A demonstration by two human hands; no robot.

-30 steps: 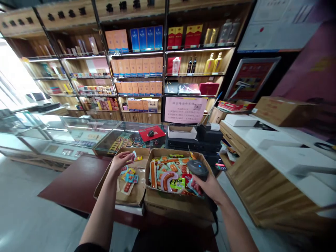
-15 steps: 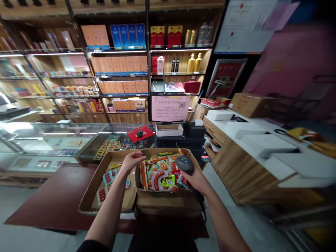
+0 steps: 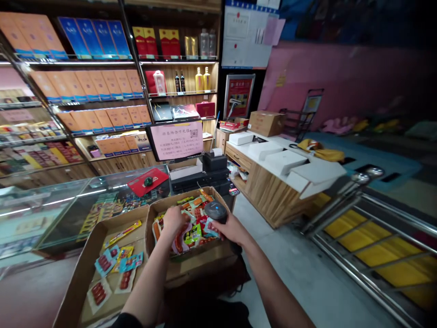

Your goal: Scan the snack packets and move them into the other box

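At far left sits the glass counter [image 3: 51, 214], and against it the left box [image 3: 102, 259], shallow and nearly bare, with a few sausage packets [image 3: 116, 269] lying flat on its floor. A second ago the left hand [image 3: 174, 219] hovered over that box with a small packet pinched in its fingers; now it has crossed to the right box [image 3: 191, 255] and lies palm down on the heap of snack packs [image 3: 193, 230], fingers curled into them, though whether they have closed on one pack cannot be told. So the earlier packet appears to have been dropped with the others at left, and the hand is back at the full box for another. Just right of it, the right hand [image 3: 230, 228] is wrapped around the scanner [image 3: 215, 211], as before, its head over the same heap. The view has also swung right, bringing the wooden desk [image 3: 273, 191] and metal rails [image 3: 375, 228] into sight.
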